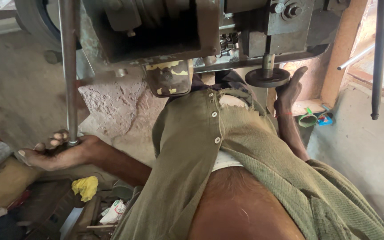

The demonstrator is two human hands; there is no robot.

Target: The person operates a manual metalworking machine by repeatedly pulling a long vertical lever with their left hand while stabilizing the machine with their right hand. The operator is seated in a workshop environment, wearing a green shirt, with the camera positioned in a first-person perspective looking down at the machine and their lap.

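My left hand (pixel 54 153) is out to the left, palm up, with its fingers curled round the lower end of a long upright metal rod (pixel 69 71). My right hand (pixel 288 91) reaches up on the right, and its fingers hold the rim of a small round dark handwheel (pixel 267 78). The wheel hangs under a heavy, worn metal machine (pixel 192 31) that fills the top of the view. My open green shirt (pixel 201 146) covers the middle.
A second dark rod (pixel 377 58) hangs at the far right beside a thin pipe (pixel 365 51). A yellow rag (pixel 85 186) and scraps lie at lower left near a sack (pixel 1 182). A tyre (pixel 32 18) stands at top left. Small green and blue items (pixel 310 119) sit by the wall.
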